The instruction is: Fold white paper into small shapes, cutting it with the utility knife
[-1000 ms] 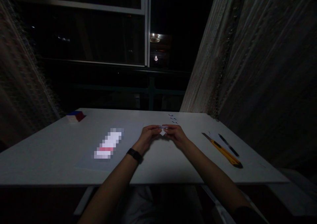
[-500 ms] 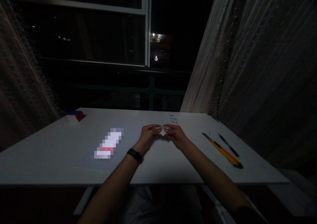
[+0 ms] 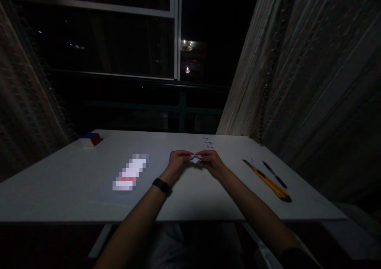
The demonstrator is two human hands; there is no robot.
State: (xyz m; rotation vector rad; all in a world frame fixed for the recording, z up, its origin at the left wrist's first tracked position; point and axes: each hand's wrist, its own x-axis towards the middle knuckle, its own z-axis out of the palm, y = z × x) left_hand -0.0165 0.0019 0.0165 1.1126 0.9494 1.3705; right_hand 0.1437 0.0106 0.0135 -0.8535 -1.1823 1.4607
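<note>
A small piece of folded white paper (image 3: 195, 159) is held just above the table, between my two hands. My left hand (image 3: 177, 162), with a dark band on its wrist, pinches the paper's left side. On the opposite side, the fingers of my right hand (image 3: 212, 161) are closed on its right edge. A pointed lower flap of the paper hangs between the fingertips; its finer folds are too small to make out. Beyond my hands, several small white pieces with dark marks (image 3: 208, 143) lie in a row.
To the right on the white table (image 3: 190, 205) lie a yellow utility knife (image 3: 268, 183), blade out, and a black pen (image 3: 274, 173). A blurred bright rectangle (image 3: 129, 173) sits at left on a pale sheet. A cube puzzle (image 3: 91, 139) stands at the far left corner.
The folded paper has tilted slightly in my fingers, so more of its upper folds show. My fingertips have shifted a little on its edges; everything else stays put.
</note>
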